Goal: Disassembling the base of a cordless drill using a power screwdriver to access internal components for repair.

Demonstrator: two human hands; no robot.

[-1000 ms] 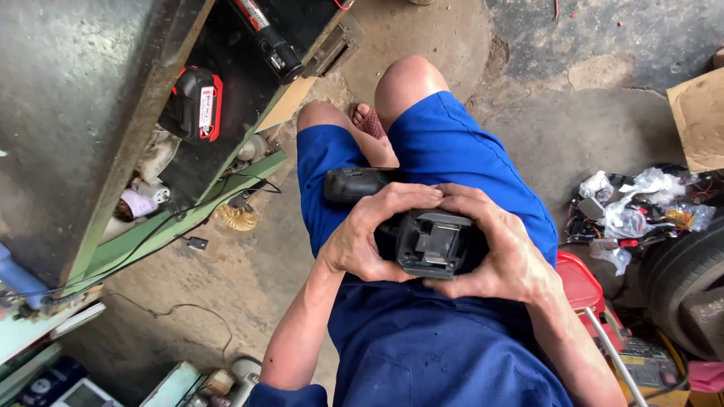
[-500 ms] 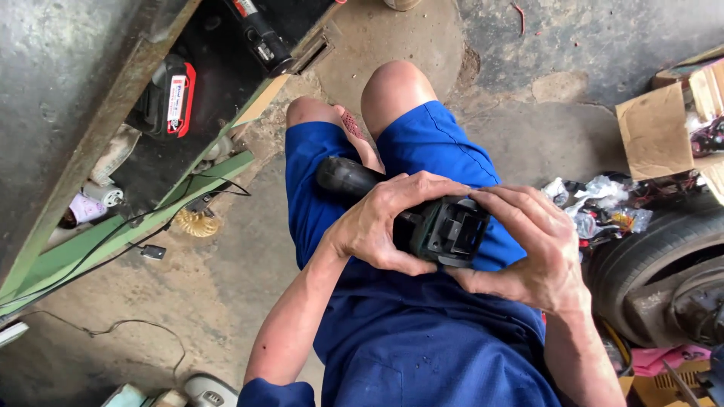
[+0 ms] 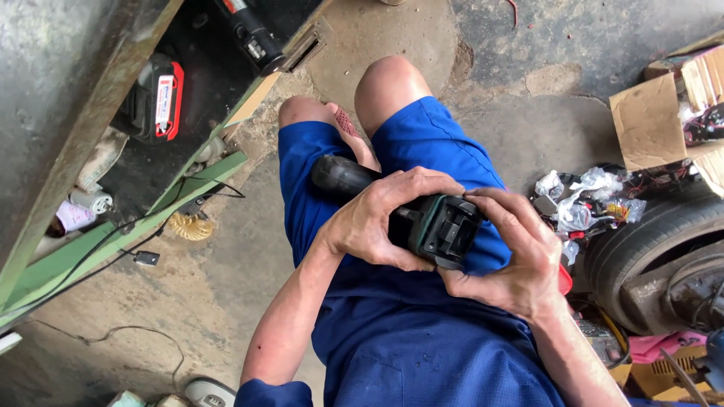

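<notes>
Over my lap I hold a black and dark-green cordless power tool (image 3: 436,226) with both hands. Its black handle (image 3: 341,176) points away to the left, and its open battery slot faces me. My left hand (image 3: 377,218) wraps around the tool's body from the left. My right hand (image 3: 513,260) cups the slotted end from the right and below, its fingertips on the top edge. I am seated in blue shorts (image 3: 422,151), knees bent above a concrete floor.
A red and black battery pack (image 3: 157,98) lies in a dark compartment at upper left, next to a black tool (image 3: 253,36). Green metal rails (image 3: 121,234) and thin cables cross the left. A tyre (image 3: 664,249), crumpled wrappers (image 3: 584,200) and a cardboard box (image 3: 656,120) crowd the right.
The view has shifted slightly and the tool has turned a little in my hands. My right fingers have moved up onto the top edge of the slotted end. Both hands keep their hold.
</notes>
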